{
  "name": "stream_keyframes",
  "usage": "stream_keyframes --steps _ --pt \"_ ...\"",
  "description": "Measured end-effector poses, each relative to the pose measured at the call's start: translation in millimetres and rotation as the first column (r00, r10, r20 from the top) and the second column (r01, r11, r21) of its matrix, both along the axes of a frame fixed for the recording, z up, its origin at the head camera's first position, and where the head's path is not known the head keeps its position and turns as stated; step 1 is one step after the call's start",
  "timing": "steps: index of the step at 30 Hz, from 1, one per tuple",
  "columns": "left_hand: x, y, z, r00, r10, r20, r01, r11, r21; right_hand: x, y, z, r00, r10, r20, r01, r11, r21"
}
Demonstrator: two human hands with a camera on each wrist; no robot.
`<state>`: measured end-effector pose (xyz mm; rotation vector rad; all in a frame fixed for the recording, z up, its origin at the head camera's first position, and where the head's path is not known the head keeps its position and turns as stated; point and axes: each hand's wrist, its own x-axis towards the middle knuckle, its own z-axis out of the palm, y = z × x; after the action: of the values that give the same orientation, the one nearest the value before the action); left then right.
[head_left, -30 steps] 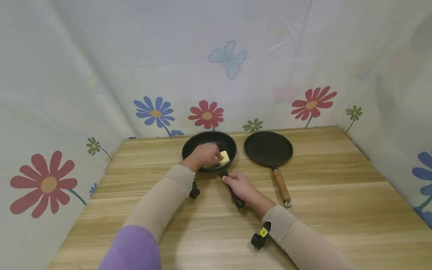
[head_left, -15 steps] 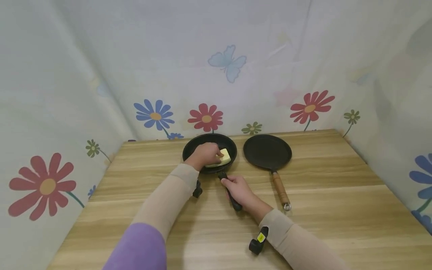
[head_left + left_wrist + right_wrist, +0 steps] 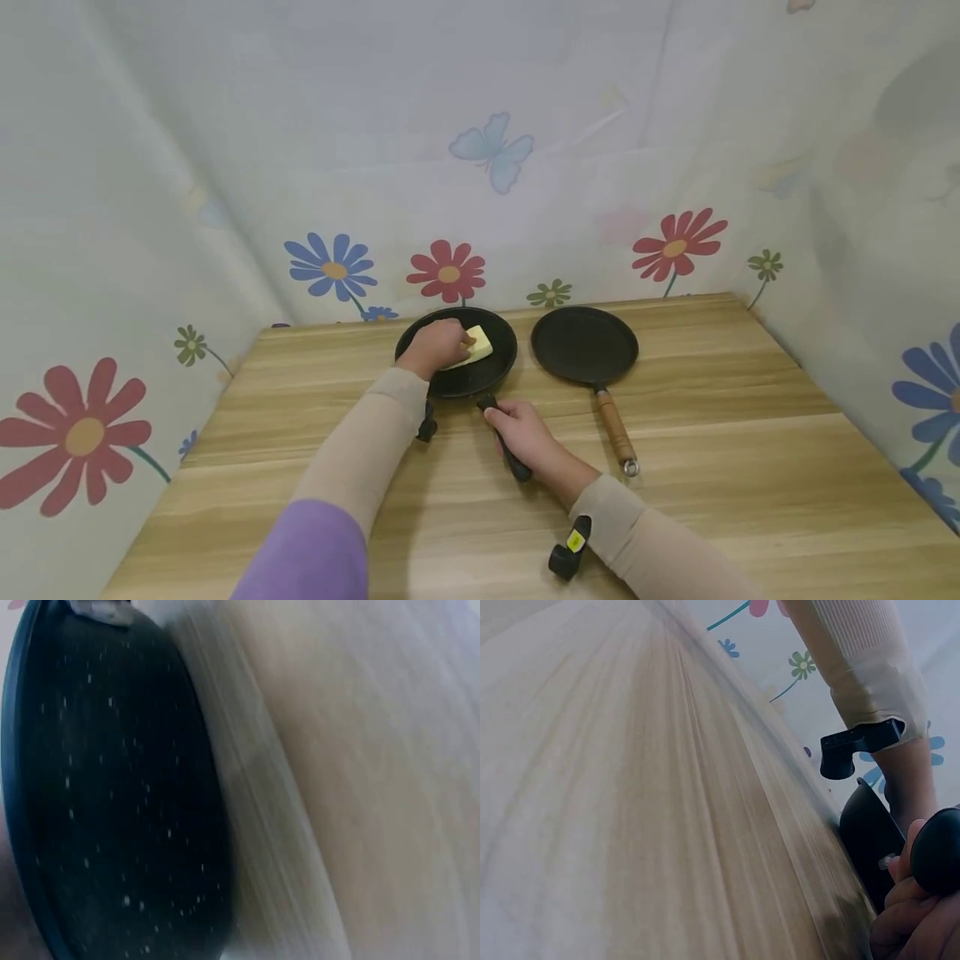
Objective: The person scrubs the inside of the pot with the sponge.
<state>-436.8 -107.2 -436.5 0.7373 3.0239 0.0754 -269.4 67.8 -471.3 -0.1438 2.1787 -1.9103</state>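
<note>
A pale yellow, rectangular sponge (image 3: 480,340) lies against the inside of a black frying pan (image 3: 480,379). My left hand (image 3: 435,346) reaches into the pan and pinches the sponge, covering its left part. Lower right of the pan, my right hand (image 3: 528,435) grips the pan's black handle (image 3: 517,468). In the right wrist view, the handle's rounded end (image 3: 939,851) sticks out past the curled fingers (image 3: 904,915). White specks dot the pan's dark inner surface (image 3: 127,795) in the left wrist view, where the sponge cannot be made out.
Right of the frying pan lies a flat black griddle pan (image 3: 585,346) with a wooden handle (image 3: 615,427) pointing toward me. Both pans rest on a wood-grain table (image 3: 712,433). A flower-printed cloth (image 3: 375,167) hangs behind and at both sides.
My left hand has moved the sponge from the pan's near right side, by the handle, toward the pan's middle. My right hand keeps its grip. The head view has shifted slightly.
</note>
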Motion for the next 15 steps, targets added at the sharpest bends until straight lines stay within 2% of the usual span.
stream_keyframes --steps 6,12,15 --pt "-7.0 -13.6 -1.7 0.999 -0.023 -0.035 0.021 0.999 -0.049 0.5 0.7 0.5 1.0 -0.005 0.007 0.005 1.0 0.004" --pt "-6.8 -20.3 2.6 0.998 -0.054 0.029 0.056 0.996 -0.067 1.5 1.5 2.3 1.0 0.0 0.022 0.001 1.0 -0.01" --pt "-6.5 -20.4 5.2 0.995 -0.094 0.027 0.096 0.991 -0.089 1.3 1.2 1.6 1.0 -0.006 0.017 0.006 1.0 -0.006"
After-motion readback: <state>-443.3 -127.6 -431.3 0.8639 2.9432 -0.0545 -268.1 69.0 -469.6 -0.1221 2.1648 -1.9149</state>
